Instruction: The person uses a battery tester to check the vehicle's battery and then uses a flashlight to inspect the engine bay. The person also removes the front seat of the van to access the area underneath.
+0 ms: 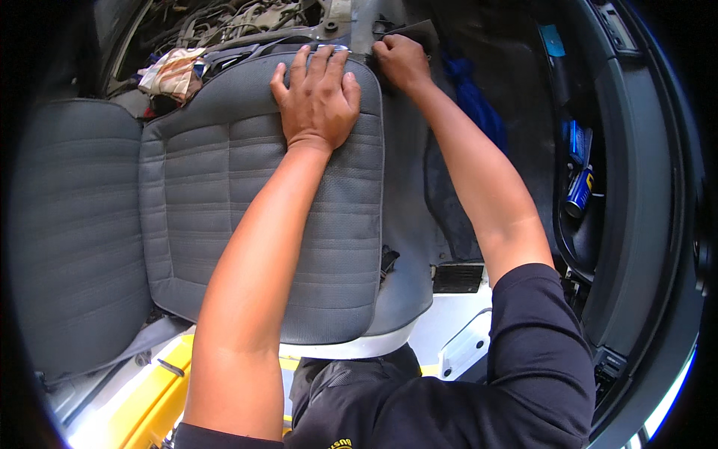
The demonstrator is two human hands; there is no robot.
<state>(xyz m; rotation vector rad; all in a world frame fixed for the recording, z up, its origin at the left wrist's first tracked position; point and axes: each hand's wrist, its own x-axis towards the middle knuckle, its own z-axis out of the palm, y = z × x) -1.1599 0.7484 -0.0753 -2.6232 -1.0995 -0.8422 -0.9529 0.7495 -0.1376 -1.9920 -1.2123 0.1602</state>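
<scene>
A grey ribbed cloth seat cushion (262, 224) is in front of me, its far end tilted up beside exposed engine parts. My left hand (320, 101) lies flat on the far right part of the cushion, fingers spread and tips over its far edge. Just past the cushion's far right corner, my right hand (402, 61) is closed near a dark flap (420, 34). Whatever sits within its fingers is hidden from this view. The seat backrest (78, 232), in the same grey cloth, stands to the left.
Engine parts (247, 21) with hoses show at the far left, beside a red-and-white rag (172, 75). A blue cloth-like bundle (475, 101) lies on the dark floor to the right. The door pocket holds a blue can (580, 191). A yellow panel (153, 396) is at lower left.
</scene>
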